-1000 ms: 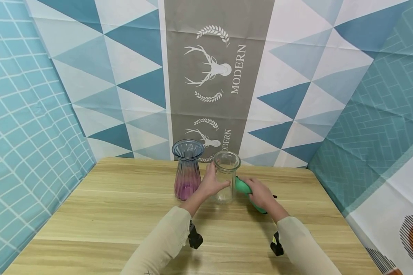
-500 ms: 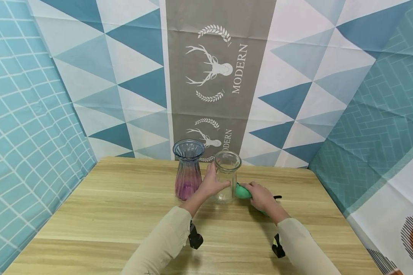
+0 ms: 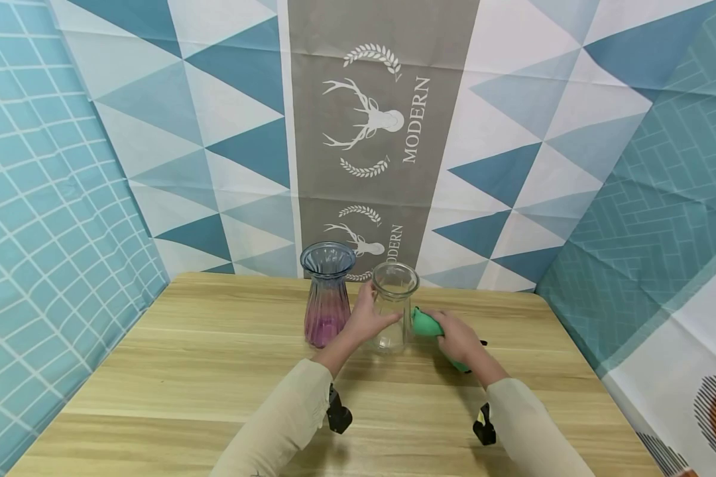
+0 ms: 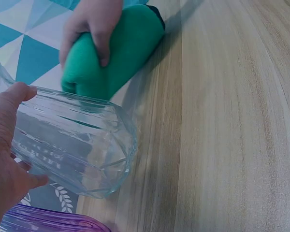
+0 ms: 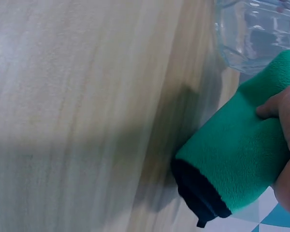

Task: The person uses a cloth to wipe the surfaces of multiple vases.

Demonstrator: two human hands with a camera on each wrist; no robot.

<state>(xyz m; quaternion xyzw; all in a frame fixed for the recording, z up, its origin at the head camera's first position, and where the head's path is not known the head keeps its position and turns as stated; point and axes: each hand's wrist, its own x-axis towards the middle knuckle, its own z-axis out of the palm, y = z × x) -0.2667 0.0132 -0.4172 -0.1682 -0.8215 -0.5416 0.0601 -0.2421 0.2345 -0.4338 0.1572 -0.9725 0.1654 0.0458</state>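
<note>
My left hand (image 3: pixel 365 321) holds a clear glass vase (image 3: pixel 392 336) upright on the table, thumb on the near side and fingers on the left. In the left wrist view, the vase (image 4: pixel 77 145) shows a ribbed, faceted lower wall. My right hand (image 3: pixel 457 336) grips a folded green cloth (image 3: pixel 426 323) with black edging, just right of the vase. The right wrist view shows the cloth (image 5: pixel 237 150) bunched thick under the fingers, its upper end close to the glass. To the left of the clear vase stands a blue-to-purple glass vase (image 3: pixel 326 311).
Both vases stand toward the back of the wooden table (image 3: pixel 215 384), near a patterned wall covering (image 3: pixel 244 132). Blue tiled covering (image 3: pixel 48 218) rises on the left. A black wrist device (image 3: pixel 337 412) hangs under the left sleeve, another (image 3: pixel 484 425) under the right.
My right hand and the cloth dipped slightly, then came back up and a little to the right beside the clear vase. The left hand and both vases have stayed in place.
</note>
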